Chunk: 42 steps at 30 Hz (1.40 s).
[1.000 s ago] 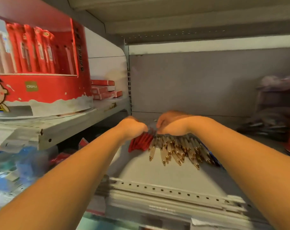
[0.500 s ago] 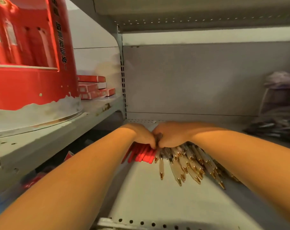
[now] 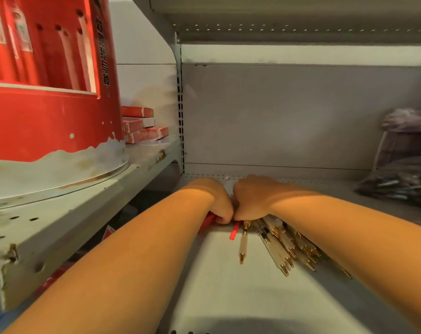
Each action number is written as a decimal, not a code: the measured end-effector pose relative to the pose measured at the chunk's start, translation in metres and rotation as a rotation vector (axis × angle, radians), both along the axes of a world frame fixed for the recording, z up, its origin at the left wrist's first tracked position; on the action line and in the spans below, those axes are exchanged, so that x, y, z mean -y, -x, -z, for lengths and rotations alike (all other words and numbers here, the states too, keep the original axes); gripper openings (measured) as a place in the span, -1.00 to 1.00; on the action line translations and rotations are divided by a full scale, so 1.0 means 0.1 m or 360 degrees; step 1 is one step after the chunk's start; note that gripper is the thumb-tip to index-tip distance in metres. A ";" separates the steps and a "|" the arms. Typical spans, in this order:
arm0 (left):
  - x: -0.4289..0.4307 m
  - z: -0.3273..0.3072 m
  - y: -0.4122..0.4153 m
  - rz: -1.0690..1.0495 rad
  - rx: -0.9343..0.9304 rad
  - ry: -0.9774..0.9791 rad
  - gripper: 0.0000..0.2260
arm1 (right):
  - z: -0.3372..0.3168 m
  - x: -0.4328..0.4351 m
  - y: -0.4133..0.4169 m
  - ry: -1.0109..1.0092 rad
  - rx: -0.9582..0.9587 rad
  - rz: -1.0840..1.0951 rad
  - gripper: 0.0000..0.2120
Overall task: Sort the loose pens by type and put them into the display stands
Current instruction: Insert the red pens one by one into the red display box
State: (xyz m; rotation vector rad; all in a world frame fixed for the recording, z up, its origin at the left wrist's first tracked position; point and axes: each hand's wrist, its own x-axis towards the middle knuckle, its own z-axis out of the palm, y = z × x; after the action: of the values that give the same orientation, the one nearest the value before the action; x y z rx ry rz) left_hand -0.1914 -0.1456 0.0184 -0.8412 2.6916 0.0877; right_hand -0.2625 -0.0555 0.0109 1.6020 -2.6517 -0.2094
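The loose pens lie on a pale metal shelf (image 3: 224, 290), fanned toward the viewer in two kinds: pale gold-tipped pens (image 3: 278, 248) on the right and red pens (image 3: 234, 232) on the left. The person's left hand (image 3: 218, 201) has its fingers curled round the red pens, most of which are hidden beneath it. The right hand (image 3: 255, 197) has its fingers curled over the far ends of the gold-tipped pens. The two hands touch at the knuckles, and one red pen pokes out just below that meeting point, right beside the nearest gold-tipped pen.

The sort looks close to done, with the two colours split apart but for that one red pen at the seam. No pen can be seen going into a stand, so the whole placing step appears to be left. A red display stand (image 3: 50, 121) sits on the higher side shelf (image 3: 67, 208) to the left, with small red boxes (image 3: 142, 127) behind it.

Room is tight at the back, where the hands work near the grey back panel (image 3: 289, 116) under an overhead shelf (image 3: 289, 22). The shelf front toward the viewer is open. A plastic bag (image 3: 399, 182) of what may be more pens sits well apart on the right. Lifting the red pens to the stand would likely mean clearing the side shelf's edge.
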 end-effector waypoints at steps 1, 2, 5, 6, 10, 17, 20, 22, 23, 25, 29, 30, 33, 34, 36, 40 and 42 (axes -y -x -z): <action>0.00 0.02 0.01 0.0041 0.0018 0.0077 -0.97 | 0.02 0.02 -0.03 0.0013 -0.0071 0.0003 -0.78; -0.01 0.03 0.01 0.0083 0.0027 0.0144 -0.95 | 0.04 0.04 -0.05 0.0024 -0.0101 0.0015 -0.78; 0.02 0.09 0.03 0.0152 0.0043 0.0219 -0.86 | 0.07 0.08 -0.07 0.0045 -0.0005 0.0126 -0.83; 0.02 0.09 0.02 0.0148 0.0043 0.0204 -0.87 | 0.07 0.09 -0.08 0.0061 0.0042 0.0169 -0.84; 0.03 0.11 -0.04 0.0108 -0.0013 0.0054 -0.72 | 0.16 0.16 -0.06 0.0152 0.0119 0.0317 -0.82; 0.10 0.14 -0.14 -0.0108 -0.0419 -0.0125 -0.66 | 0.17 0.17 -0.01 0.0454 0.0536 0.0445 -0.78; 0.11 0.10 -0.19 -0.0249 -0.0666 -0.0296 -0.83 | 0.05 0.09 -0.04 0.0595 0.0747 0.0494 -0.82; 0.10 0.05 -0.20 -0.0335 -0.0887 -0.0480 -0.89 | -0.06 0.01 -0.06 0.0699 0.0846 0.0519 -0.69; 0.07 0.00 -0.20 -0.0395 -0.1040 -0.0628 -0.91 | -0.14 -0.04 -0.09 0.0783 0.0870 0.0528 -0.62; 0.00 -0.11 -0.21 -0.0460 -0.1356 -0.0928 -0.93 | -0.28 -0.17 -0.12 0.1017 0.0919 0.0537 -0.62; -0.22 -0.29 -0.24 -0.0210 -0.1673 -0.1333 -0.92 | -0.50 -0.49 -0.17 0.1427 0.1352 0.0476 -0.83; -0.29 -0.31 -0.25 -0.0138 -0.1700 -0.1410 -0.92 | -0.51 -0.58 -0.19 0.1544 0.1533 0.0472 -0.81; -0.52 -0.41 -0.22 0.0080 -0.1766 -0.1517 -0.92 | -0.48 -0.92 -0.27 0.1872 0.1861 0.0414 -0.81; -0.61 -0.46 -0.20 0.0135 -0.1801 -0.1541 -0.92 | -0.46 -1.05 -0.30 0.2004 0.1935 0.0365 -0.82; -0.83 -0.52 -0.20 0.0218 -0.1887 -0.1610 -0.90 | -0.38 -1.31 -0.34 0.2269 0.2014 0.0285 -0.82; -1.42 -0.55 -0.28 0.0396 -0.2069 -0.2063 -0.82 | -0.33 -1.90 -0.47 0.2557 0.1982 0.0217 -0.81; -1.77 -0.53 -0.36 0.0497 -0.2084 -0.2261 -0.77 | -0.33 -2.23 -0.55 0.2657 0.2041 0.0117 -0.84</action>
State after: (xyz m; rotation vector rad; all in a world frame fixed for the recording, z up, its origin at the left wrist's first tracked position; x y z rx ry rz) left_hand -0.1555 0.0311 0.0716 0.2775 2.3958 2.7428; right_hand -0.2075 0.1675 0.0437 0.8416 -1.6480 2.7574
